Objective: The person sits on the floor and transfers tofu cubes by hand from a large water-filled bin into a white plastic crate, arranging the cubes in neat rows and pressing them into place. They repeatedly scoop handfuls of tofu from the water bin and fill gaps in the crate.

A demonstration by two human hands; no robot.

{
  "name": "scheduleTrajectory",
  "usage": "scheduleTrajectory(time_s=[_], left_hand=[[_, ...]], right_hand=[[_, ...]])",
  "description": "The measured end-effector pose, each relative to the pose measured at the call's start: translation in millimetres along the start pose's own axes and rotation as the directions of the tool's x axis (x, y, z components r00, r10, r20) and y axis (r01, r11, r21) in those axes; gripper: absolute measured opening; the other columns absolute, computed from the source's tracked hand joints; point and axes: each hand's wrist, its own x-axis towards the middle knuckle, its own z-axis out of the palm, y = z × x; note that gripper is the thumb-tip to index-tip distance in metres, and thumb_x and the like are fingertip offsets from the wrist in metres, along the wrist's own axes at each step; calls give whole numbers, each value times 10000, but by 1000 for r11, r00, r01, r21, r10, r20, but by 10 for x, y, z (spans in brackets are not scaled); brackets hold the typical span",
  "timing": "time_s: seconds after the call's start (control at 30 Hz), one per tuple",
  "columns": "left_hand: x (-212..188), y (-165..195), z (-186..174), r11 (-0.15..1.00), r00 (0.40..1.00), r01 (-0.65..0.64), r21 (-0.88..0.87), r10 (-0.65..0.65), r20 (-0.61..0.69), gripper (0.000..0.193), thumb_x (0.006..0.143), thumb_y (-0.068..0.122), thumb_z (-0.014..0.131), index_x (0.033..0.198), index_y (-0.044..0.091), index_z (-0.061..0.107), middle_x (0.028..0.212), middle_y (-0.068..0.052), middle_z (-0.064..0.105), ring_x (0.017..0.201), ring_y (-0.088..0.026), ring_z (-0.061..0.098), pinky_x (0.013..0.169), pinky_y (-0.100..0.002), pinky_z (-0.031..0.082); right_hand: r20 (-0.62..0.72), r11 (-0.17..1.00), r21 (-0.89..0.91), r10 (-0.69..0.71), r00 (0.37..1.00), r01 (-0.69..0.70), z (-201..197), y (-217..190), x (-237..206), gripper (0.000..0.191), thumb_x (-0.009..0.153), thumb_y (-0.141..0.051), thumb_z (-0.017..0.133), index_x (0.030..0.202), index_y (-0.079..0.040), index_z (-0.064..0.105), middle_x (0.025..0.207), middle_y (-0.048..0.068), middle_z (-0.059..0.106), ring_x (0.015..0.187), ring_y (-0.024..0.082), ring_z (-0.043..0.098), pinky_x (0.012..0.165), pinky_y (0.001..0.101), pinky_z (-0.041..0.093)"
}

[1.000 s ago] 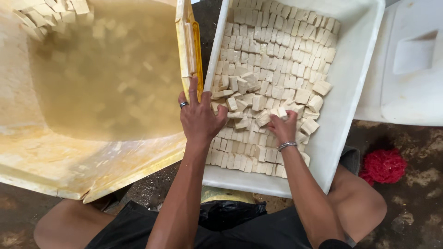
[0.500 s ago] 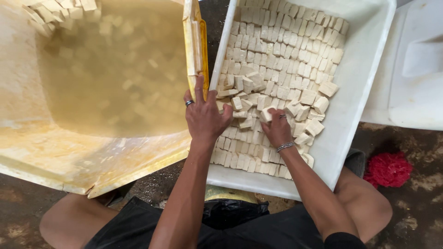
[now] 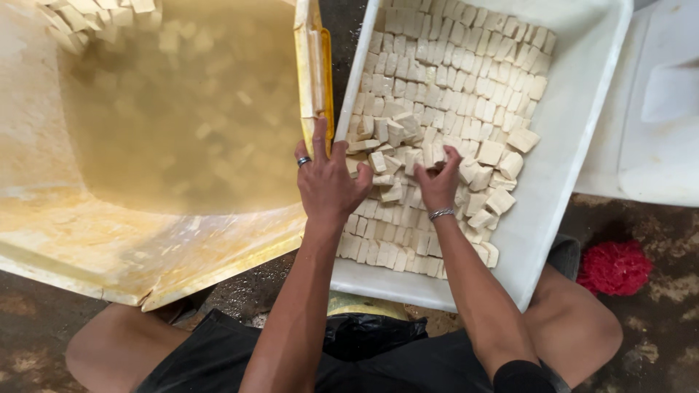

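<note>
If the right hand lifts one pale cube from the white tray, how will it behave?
The cube looks soft and wet, so probably slippery and easy to crush. Its flat faces suggest it will not roll. The right hand touches several at once, so each is likely light.

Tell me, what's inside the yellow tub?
Cloudy brownish water fills the yellow tub, with pale cubes piled at its far corner. More blurry cubes show underwater; the bottom is hidden.

Pale, cream-coloured tofu cubes (image 3: 437, 80) fill the white rectangular tub (image 3: 582, 145) on the right, packed in neat flat rows at its far end and along its near left side. Toward the middle the rows break into a loose heap of tilted, tumbled cubes (image 3: 397, 156), with a few stray pieces (image 3: 510, 164) lying apart at the right.
</note>
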Motion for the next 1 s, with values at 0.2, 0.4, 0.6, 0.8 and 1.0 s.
scheduleTrajectory(time_s=[0.2,0.4,0.6,0.8,1.0], left_hand=[[2,-14,9,998,996,56,-25,-54,70,392,758,327,727,1025,40,729,1562,-138,452,1269,-524,466,907,-547,522],[-3,-27,18,999,999,29,-41,-28,27,389,753,331,725,1013,42,725,1554,-153,455,1272,-524,466,963,-548,521],[0,-17,29,998,998,53,-40,-51,44,413,738,339,730,1026,42,725,1549,-158,449,1263,-542,450,952,-562,507],[2,-31,36,996,996,59,-74,-54,71,394,758,306,710,1043,35,720,1564,-159,450,1262,-547,453,937,-564,495],[7,-55,48,997,1000,-5,-71,5,-10,365,742,320,728,992,54,716,1559,-180,446,1262,-533,458,1016,-565,488]], right_hand=[[-108,935,-231,-301,948,270,177,-134,-106,909,787,-121,897,1510,-70,350,1353,167,517,1061,267,585,904,412,529],[-100,995,18,-98,990,100,195,-198,-83,860,804,-133,865,1492,-81,351,1304,150,503,938,222,595,801,357,555],[-5,999,35,37,999,-37,-98,-102,-4,850,796,-176,854,1486,-109,361,1159,110,553,930,203,614,775,324,570],[303,975,-106,-156,940,196,-462,43,-317,768,792,-168,845,1425,-110,414,1171,124,564,948,206,623,743,321,607],[91,989,-131,88,992,-75,-420,133,-408,789,779,-208,880,1411,-108,419,1057,121,612,874,214,634,778,357,572]])
